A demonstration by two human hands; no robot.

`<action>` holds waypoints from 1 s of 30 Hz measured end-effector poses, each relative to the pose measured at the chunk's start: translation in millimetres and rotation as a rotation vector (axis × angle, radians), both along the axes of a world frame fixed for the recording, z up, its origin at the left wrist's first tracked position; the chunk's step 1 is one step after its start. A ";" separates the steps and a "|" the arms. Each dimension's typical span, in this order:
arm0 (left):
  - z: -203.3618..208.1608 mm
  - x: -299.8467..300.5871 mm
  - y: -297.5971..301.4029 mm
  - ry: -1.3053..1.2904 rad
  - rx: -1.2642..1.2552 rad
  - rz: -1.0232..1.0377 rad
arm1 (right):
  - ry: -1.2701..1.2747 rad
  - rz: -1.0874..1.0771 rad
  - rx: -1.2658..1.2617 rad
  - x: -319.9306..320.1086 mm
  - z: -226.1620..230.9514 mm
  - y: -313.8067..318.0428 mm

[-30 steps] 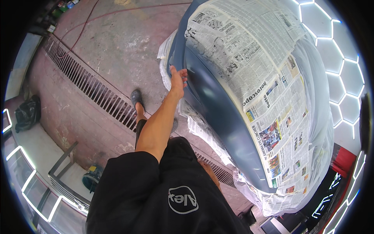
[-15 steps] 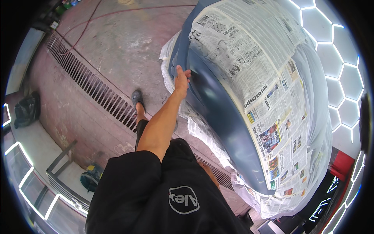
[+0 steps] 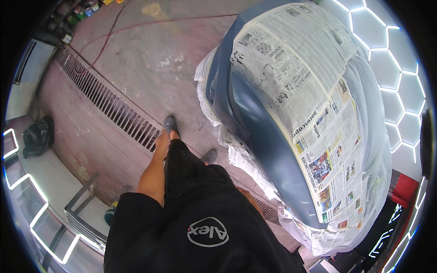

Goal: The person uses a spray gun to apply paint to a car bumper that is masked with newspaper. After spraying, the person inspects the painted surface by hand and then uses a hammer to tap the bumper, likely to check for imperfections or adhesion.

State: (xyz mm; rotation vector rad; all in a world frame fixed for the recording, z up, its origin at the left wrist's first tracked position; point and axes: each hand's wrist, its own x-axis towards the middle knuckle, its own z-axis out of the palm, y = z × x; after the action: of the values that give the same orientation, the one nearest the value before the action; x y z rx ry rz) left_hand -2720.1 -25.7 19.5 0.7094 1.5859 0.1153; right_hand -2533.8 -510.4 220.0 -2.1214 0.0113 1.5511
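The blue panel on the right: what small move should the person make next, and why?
Perhaps lean in and look along the blue panel: it lies bare and shiny beside the newspaper, while the left hand hangs low by the leg, off the panel.

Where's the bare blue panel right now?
Head view, right of centre: the curved blue panel is bordered on its right by newspaper sheets; the left hand hangs to its left, apart from it.
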 end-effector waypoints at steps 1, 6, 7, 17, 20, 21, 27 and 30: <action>1.3 -25.7 6.8 0.073 0.016 -0.059 | -0.043 0.088 0.011 3.2 5.7 9.8; 34.4 -149.4 49.0 0.257 -0.046 -0.210 | 0.078 -0.008 -0.124 9.3 18.2 103.4; 40.0 -168.9 56.6 0.257 -0.045 -0.238 | 0.074 0.044 -0.116 11.4 19.6 125.0; 96.5 -132.8 140.0 0.127 -0.038 -0.194 | -0.173 0.253 0.125 60.9 45.7 308.1; 108.3 -103.2 163.2 0.075 -0.012 -0.210 | -0.230 0.263 0.179 64.4 38.7 346.1; 114.0 -92.2 169.4 0.056 -0.008 -0.223 | -0.255 0.275 0.194 67.0 34.5 354.8; 139.5 -37.4 228.2 -0.066 0.003 -0.262 | -0.251 0.151 0.187 82.1 1.5 402.2; 146.7 3.8 274.4 -0.074 0.038 -0.380 | -0.202 0.010 0.202 89.8 -22.3 420.9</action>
State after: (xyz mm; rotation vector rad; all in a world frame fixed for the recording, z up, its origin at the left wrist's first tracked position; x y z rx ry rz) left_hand -2716.4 248.7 166.2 1.0117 1.3570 -0.1069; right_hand -2444.0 -89.6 197.6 -2.1072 -0.2165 1.2787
